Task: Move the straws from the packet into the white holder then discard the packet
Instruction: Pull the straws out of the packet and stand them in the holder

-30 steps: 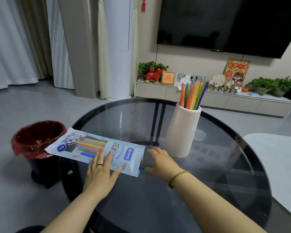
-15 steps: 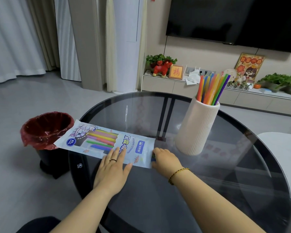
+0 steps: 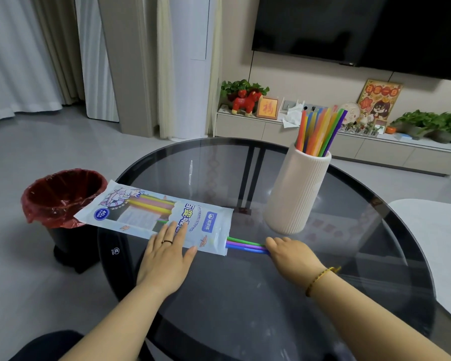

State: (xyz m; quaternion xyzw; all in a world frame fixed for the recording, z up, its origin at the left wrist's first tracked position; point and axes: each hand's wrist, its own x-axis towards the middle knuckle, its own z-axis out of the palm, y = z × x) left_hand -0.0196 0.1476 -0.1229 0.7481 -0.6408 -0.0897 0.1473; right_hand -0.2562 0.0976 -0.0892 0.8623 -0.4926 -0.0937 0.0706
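— Where is the packet (image 3: 151,213)?

— Flat on the round glass table (image 3: 245,308), along its left side. Its far end juts past the rim, above the bin (image 3: 60,196) with the red liner that stands on the floor.

— And the hands?

— The left hand (image 3: 167,256) lies on the packet with fingers straight and spread, pressing it down near its printed middle. The right hand (image 3: 289,252) is just past the packet's open end, fingers curled round the tips of the straws (image 3: 245,246).

— How many?

— Green, purple and blue ones stick out of the opening, low over the glass. More show yellow and pink through the packet's clear window.

— The white holder (image 3: 297,191)?

— Upright on the table, just beyond the right hand, not touching it. A coloured bunch (image 3: 319,131) stands in it, leaning right.
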